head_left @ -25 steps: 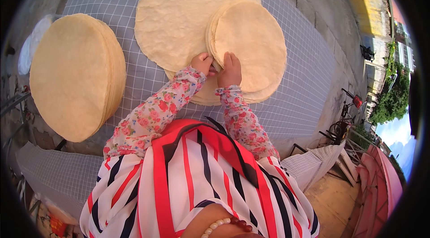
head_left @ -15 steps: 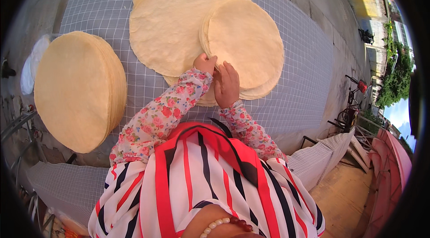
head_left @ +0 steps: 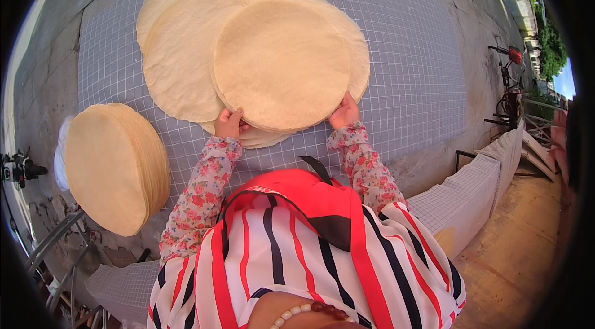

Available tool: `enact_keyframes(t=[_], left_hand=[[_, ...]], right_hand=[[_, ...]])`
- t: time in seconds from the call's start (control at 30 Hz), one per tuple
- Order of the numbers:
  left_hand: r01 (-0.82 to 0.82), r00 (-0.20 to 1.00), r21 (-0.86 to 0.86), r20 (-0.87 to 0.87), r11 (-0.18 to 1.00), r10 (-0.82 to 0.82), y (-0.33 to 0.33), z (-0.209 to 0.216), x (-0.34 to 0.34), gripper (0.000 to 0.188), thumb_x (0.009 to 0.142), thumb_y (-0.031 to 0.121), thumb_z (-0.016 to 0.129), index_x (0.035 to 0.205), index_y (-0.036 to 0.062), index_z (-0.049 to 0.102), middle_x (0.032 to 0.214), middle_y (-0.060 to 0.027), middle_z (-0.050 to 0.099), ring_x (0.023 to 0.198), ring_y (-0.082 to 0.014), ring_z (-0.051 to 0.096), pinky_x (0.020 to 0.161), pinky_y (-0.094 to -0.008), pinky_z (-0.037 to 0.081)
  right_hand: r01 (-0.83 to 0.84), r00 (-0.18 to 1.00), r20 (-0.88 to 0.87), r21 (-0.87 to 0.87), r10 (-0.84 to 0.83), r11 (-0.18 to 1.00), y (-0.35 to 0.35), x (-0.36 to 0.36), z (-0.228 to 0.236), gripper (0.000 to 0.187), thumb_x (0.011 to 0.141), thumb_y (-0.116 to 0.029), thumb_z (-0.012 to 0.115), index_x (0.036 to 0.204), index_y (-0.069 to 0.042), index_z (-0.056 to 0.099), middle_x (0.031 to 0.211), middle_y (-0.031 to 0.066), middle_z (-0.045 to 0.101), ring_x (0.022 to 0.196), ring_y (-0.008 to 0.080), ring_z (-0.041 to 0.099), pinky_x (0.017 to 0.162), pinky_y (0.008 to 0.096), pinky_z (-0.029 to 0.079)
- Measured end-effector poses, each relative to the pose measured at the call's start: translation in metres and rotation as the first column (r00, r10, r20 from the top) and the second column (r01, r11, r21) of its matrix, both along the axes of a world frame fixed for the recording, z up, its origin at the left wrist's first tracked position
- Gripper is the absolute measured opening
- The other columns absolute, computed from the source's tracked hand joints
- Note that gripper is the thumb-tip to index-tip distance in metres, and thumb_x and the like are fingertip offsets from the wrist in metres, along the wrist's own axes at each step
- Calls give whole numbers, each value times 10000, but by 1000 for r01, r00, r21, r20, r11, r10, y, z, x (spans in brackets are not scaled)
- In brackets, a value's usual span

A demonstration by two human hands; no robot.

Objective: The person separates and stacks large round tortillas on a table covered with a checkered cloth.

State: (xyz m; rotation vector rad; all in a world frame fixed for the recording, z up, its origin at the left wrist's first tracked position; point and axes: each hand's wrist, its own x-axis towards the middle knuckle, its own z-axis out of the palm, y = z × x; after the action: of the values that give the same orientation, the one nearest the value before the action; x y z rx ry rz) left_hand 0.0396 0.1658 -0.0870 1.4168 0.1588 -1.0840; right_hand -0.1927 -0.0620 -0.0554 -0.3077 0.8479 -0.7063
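Note:
Both my hands hold a small stack of thin, round, pale-yellow flatbreads (head_left: 282, 62) by its near edge. My left hand (head_left: 230, 123) is closed on the near left rim, fingertips pressed to the edges of the sheets. At the near right rim my right hand (head_left: 344, 112) is closed too, its thumb side against the edge. Beneath this stack lie wider, overlapping flatbreads (head_left: 176, 65), spread to the far left and showing also on the right. To the left stands a taller, separate pile of flatbreads (head_left: 108, 168).
A grey-and-white checked cloth (head_left: 412, 75) covers the table. A white plastic bag (head_left: 62, 155) shows behind the left pile. Metal rails (head_left: 56, 239) stand at the lower left. Beyond the table's right side are a parked bicycle (head_left: 508, 96) and another checked-cloth surface (head_left: 462, 202).
My hands have moved apart, from close together at the stack's near left edge to either side of its near rim. The held stack now sits further left over the wider flatbreads. The view has shifted.

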Motion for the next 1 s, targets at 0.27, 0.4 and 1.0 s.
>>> enact_keyframes(t=[0.27, 0.4, 1.0], left_hand=[[-179, 981, 27, 78, 983, 176, -15, -18, -8, 146, 876, 118, 555, 936, -16, 551, 871, -108, 633, 728, -179, 621, 582, -303, 531], [-178, 955, 142, 262, 974, 136, -18, -53, -4, 113, 860, 97, 524, 917, 4, 498, 774, -95, 583, 604, -187, 571, 443, -310, 451], [-548, 797, -110, 233, 829, 558, -42, 25, 10, 314, 939, 149, 473, 1224, 19, 504, 968, -124, 633, 739, -178, 627, 577, -299, 532]], right_hand=[[-150, 912, -411, -326, 3, 933, -71, 12, -17, 371, 975, -189, 446, 1266, 38, 478, 1217, 155, 599, 1087, 244, 614, 905, 342, 500], [-521, 629, -767, -536, -126, 665, -86, 21, -56, 480, 913, -223, 536, 1287, 66, 449, 1190, 230, 595, 1109, 330, 587, 942, 371, 454], [-303, 880, -475, -556, 3, 774, -122, 23, -50, 401, 973, -259, 493, 1258, 21, 520, 1112, 93, 627, 992, 149, 589, 881, 275, 461]])
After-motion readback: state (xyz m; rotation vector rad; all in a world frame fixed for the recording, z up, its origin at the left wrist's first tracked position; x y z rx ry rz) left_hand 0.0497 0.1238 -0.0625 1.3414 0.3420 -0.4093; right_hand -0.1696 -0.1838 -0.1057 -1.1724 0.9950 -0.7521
